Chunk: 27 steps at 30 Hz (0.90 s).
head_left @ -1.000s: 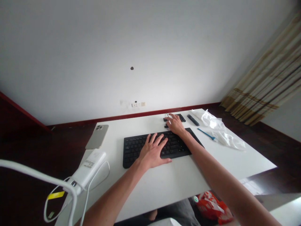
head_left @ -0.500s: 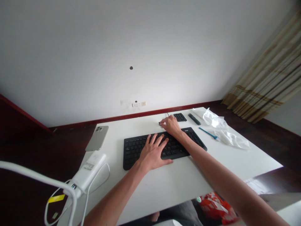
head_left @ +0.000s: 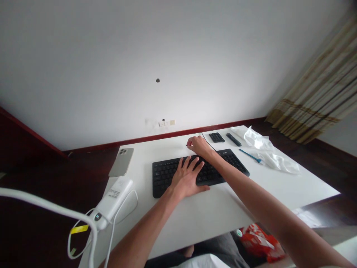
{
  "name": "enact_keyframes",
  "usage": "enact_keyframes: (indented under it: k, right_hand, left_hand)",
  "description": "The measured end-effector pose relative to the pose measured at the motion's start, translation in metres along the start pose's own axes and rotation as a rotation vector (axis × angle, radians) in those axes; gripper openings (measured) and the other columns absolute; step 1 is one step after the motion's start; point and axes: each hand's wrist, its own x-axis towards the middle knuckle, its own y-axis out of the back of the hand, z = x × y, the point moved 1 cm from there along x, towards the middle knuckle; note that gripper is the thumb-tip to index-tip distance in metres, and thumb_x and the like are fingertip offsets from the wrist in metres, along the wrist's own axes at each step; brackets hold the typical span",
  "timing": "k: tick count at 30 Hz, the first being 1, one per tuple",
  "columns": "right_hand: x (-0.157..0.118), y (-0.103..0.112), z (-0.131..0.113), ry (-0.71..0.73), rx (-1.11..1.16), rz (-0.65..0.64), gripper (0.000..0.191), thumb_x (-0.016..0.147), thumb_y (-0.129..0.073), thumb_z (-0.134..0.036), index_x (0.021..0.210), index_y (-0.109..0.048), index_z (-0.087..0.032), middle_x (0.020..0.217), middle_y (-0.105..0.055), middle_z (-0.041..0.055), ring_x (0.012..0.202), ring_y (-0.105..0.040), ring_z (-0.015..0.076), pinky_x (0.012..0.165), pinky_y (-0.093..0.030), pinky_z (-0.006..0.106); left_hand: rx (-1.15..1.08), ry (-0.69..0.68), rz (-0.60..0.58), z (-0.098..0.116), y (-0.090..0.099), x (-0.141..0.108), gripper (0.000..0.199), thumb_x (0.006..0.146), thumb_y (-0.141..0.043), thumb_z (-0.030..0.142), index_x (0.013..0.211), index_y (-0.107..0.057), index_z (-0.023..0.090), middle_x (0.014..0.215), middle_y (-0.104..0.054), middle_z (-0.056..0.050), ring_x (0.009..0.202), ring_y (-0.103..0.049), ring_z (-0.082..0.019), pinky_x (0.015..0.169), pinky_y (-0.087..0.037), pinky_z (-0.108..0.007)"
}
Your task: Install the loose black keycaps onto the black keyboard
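Note:
A black keyboard (head_left: 164,175) lies on the white table (head_left: 173,227). My left hand (head_left: 187,178) rests on its middle with fingers spread, the thumb reaching past the front edge. Beyond the back edge of the keyboard, my right hand (head_left: 198,145) is closed, its fingers curled round something small and dark that I cannot make out. The right wrist crosses over the keyboard. A thin black cable (head_left: 206,141) runs from behind the keyboard to the table's back edge.
On the left are a phone (head_left: 121,162) and a white device (head_left: 114,197) with cables. Toward the right lie a number pad (head_left: 216,137), a black remote (head_left: 233,139), a blue brush (head_left: 250,155) and crumpled clear plastic (head_left: 260,140). A red bag (head_left: 260,242) is below the table's front edge.
My right hand has curled more tightly and its fingertips are less visible. The whole scene sits slightly further right in view. My left hand stays spread on the keyboard.

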Motion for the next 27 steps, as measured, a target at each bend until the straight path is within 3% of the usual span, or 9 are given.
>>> enact_keyframes:
  k: [6, 12, 16, 20, 23, 27]
  right_hand:
    - [-0.061, 0.018, 0.029, -0.064, 0.451, 0.223, 0.012, 0.086, -0.073, -0.031, 0.092, -0.08, -0.023, 0.088, -0.081, 0.0021, 0.077, -0.074, 0.0187, 0.076, -0.054, 0.028]
    - [-0.131, 0.029, 0.079, -0.361, 0.562, 0.382, 0.026, 0.081, -0.073, -0.037, 0.1, -0.082, -0.021, 0.085, -0.08, 0.0054, 0.083, -0.076, 0.0243, 0.079, -0.056, 0.034]
    - [-0.164, 0.016, 0.083, -0.421, 0.573, 0.435, 0.035, 0.081, -0.073, -0.045, 0.102, -0.082, -0.019, 0.082, -0.079, 0.0067, 0.077, -0.074, 0.0248, 0.073, -0.057, 0.036]
    - [-0.178, 0.003, 0.073, -0.374, 0.553, 0.457, 0.035, 0.086, -0.069, -0.047, 0.106, -0.082, -0.02, 0.093, -0.08, 0.0083, 0.079, -0.074, 0.023, 0.076, -0.059, 0.037]
    - [-0.179, 0.001, 0.071, -0.318, 0.488, 0.436, 0.031, 0.089, -0.069, -0.044, 0.107, -0.081, -0.023, 0.106, -0.08, 0.0079, 0.085, -0.074, 0.0228, 0.083, -0.059, 0.039]
    - [-0.175, 0.001, 0.071, -0.273, 0.412, 0.402, 0.028, 0.09, -0.068, -0.042, 0.106, -0.08, -0.024, 0.108, -0.08, 0.0064, 0.088, -0.074, 0.0228, 0.089, -0.058, 0.04]
  left_hand:
    - [0.018, 0.005, -0.002, 0.001, 0.0, 0.001, 0.099, 0.083, -0.055, 0.085, 0.161, -0.04, 0.025, 0.169, -0.036, -0.009, 0.156, -0.027, -0.038, 0.129, -0.017, -0.062]
    - [0.002, -0.001, 0.001, 0.0, -0.001, 0.001, 0.098, 0.083, -0.056, 0.084, 0.161, -0.04, 0.027, 0.17, -0.034, -0.007, 0.156, -0.026, -0.038, 0.129, -0.017, -0.062]
    - [-0.006, -0.002, 0.01, -0.001, -0.002, 0.001, 0.097, 0.083, -0.056, 0.083, 0.16, -0.04, 0.027, 0.17, -0.034, -0.007, 0.155, -0.027, -0.038, 0.128, -0.017, -0.062]
    - [-0.006, -0.001, 0.005, -0.001, -0.002, 0.001, 0.096, 0.084, -0.056, 0.083, 0.16, -0.04, 0.028, 0.17, -0.033, -0.006, 0.156, -0.027, -0.038, 0.129, -0.017, -0.062]
    - [-0.005, 0.002, -0.003, -0.001, -0.001, 0.001, 0.096, 0.084, -0.057, 0.082, 0.161, -0.04, 0.028, 0.17, -0.033, -0.005, 0.156, -0.026, -0.038, 0.129, -0.016, -0.061]
    - [-0.01, 0.007, -0.01, 0.0, 0.0, 0.001, 0.096, 0.084, -0.057, 0.082, 0.161, -0.04, 0.028, 0.17, -0.033, -0.006, 0.156, -0.026, -0.038, 0.129, -0.016, -0.061]
